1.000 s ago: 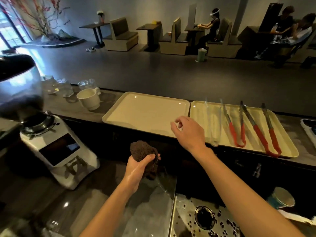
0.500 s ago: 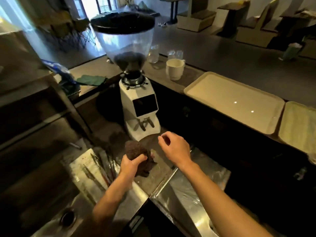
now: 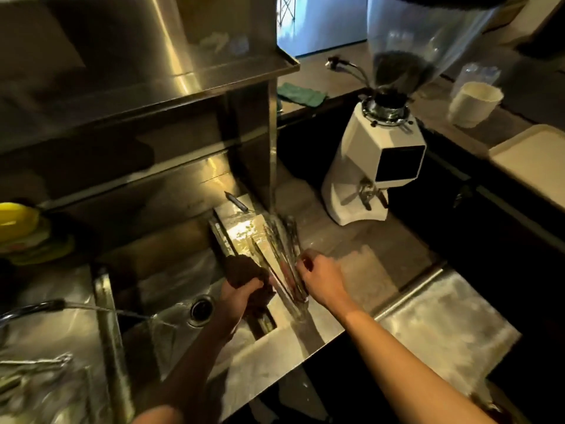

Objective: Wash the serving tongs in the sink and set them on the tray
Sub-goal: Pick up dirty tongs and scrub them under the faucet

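Several metal serving tongs point(image 3: 279, 255) lie in a blurred pile on the wet steel counter just right of the sink point(image 3: 171, 283). My left hand point(image 3: 241, 298) is over the sink's right edge, shut on a dark brown sponge point(image 3: 244, 272) that touches the pile's left side. My right hand point(image 3: 321, 281) rests at the pile's right side with its fingers curled against the tongs; motion blur hides whether it grips one. A corner of the beige tray point(image 3: 532, 160) shows at the far right on the upper counter.
A white coffee grinder point(image 3: 376, 166) stands right behind the tongs. A white cup point(image 3: 474, 102) and a green cloth point(image 3: 301, 93) sit on the upper counter. A steel shelf point(image 3: 183, 78) overhangs the sink; its drain point(image 3: 200, 309) lies by my left wrist. Yellow dishes point(image 3: 18, 223) at left.
My view has swung left and down from the trays to the sink. Both hands have dropped to the tongs pile, the left still holding the sponge, the right now against the tongs.
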### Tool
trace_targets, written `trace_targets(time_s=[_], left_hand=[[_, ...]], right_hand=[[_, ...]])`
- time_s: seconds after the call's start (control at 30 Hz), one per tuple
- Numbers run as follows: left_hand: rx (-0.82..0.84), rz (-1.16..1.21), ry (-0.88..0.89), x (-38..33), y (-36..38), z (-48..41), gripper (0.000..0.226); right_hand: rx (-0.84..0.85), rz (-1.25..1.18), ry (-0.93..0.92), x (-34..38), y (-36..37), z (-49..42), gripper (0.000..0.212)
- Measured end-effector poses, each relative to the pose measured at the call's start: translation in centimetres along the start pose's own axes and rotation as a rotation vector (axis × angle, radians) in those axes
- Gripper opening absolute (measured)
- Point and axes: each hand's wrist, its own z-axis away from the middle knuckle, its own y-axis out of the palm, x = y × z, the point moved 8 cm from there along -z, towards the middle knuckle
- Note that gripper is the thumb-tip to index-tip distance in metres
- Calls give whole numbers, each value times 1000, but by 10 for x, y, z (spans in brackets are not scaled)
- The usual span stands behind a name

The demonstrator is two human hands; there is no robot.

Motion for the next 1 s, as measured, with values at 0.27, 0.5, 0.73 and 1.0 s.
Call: trace_targets(time_s=[0.27, 0.5, 0.73, 1.0], left_hand=[[6, 40, -101, 20, -58, -21, 8], [-32, 42, -200, 45, -63, -35, 29], [-10, 88, -269, 66, -48, -50, 20], [-7, 23, -257, 63, -43, -60, 35]], right_hand=[[49, 129, 179, -3, 65, -2, 50], [-30, 178, 308, -22, 82, -19, 59], [106, 158, 261, -30, 94, -60, 56], [92, 92, 207, -34, 87, -54, 47]])
